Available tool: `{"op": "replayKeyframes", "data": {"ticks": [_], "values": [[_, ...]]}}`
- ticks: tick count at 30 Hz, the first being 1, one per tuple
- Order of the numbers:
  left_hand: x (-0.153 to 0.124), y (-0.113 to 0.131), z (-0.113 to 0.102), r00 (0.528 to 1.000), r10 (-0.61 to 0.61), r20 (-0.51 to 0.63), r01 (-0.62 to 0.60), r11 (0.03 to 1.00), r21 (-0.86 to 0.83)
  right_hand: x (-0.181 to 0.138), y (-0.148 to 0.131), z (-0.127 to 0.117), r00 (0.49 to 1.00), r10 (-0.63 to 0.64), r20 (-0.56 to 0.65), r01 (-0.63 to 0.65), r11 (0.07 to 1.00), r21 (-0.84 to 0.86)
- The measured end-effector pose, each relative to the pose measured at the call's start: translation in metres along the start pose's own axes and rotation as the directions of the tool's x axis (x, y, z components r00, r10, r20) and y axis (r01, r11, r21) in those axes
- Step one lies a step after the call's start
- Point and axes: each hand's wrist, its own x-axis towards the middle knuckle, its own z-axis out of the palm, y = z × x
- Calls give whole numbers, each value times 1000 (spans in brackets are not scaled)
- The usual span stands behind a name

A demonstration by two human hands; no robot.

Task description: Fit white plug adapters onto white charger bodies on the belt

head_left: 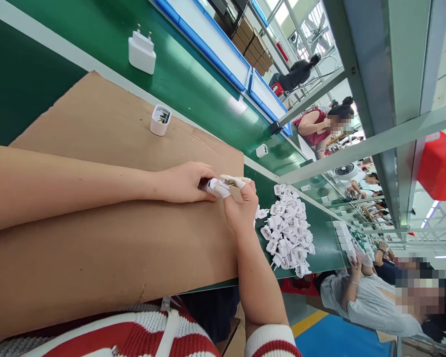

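Above the brown cardboard sheet (134, 238), my left hand (184, 182) is closed around a small white charger housing (205, 187), mostly hidden by the fingers. My right hand (242, 204) meets it from the right, thumb and forefinger in white finger cots, bent into a pinch at the housing's end. Whatever lies between those fingertips is too small to make out. Past my right hand is a heap of white plug pieces with pins (290, 233). An open charger housing (159, 121) with dark parts inside stands on the cardboard's far edge.
A white two-pin charger (141, 52) stands on the green bench (200, 84), with another small white housing (261, 150) farther along. Blue-rimmed trays (215, 39) line the far side. A metal frame post (319, 144) crosses at right. A co-worker in grey (371, 302) handles white boxes (342, 235).
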Motion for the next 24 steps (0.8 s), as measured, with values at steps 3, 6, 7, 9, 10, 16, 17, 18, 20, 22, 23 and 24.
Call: {"op": "replayKeyframes", "data": {"ticks": [3,6,7,9,10,16,17,18,20,22,23,24], "values": [[1,-2,2,1000,-14,-22,14,1000,3,-1,0,0,1000,-25,-7,24,998,-56],[1,-3,3,1000,-19,-23,19,1000,-12,3,-2,-3,998,-55,40,60,992,-112],[1,-3,3,1000,-19,-20,19,1000,-16,4,-3,-4,997,-59,52,66,988,-137],[1,-2,3,1000,-20,-16,20,1000,-22,7,-5,-8,995,-51,82,66,979,-194],[1,-1,2,1000,-25,-18,24,999,-25,7,-6,-9,994,-39,101,60,975,-214],[0,1,4,999,-33,-31,33,999,-6,5,-7,-3,991,28,135,-6,987,-160],[-1,2,5,999,-29,-33,29,1000,4,4,-6,0,992,44,122,-25,988,-155],[-2,3,5,999,-27,-29,27,1000,15,3,-5,3,992,62,113,-45,988,-148],[-3,7,3,999,-47,7,47,998,32,3,-2,5,991,96,98,-83,989,-126],[2,13,-3,995,-91,51,88,995,53,5,2,-4,991,102,87,-93,990,-109],[8,15,-8,993,-107,45,104,992,73,6,3,-13,993,92,77,-83,990,-116],[16,17,-15,992,-122,13,120,986,113,5,5,-24,995,79,65,-69,988,-140]]}}
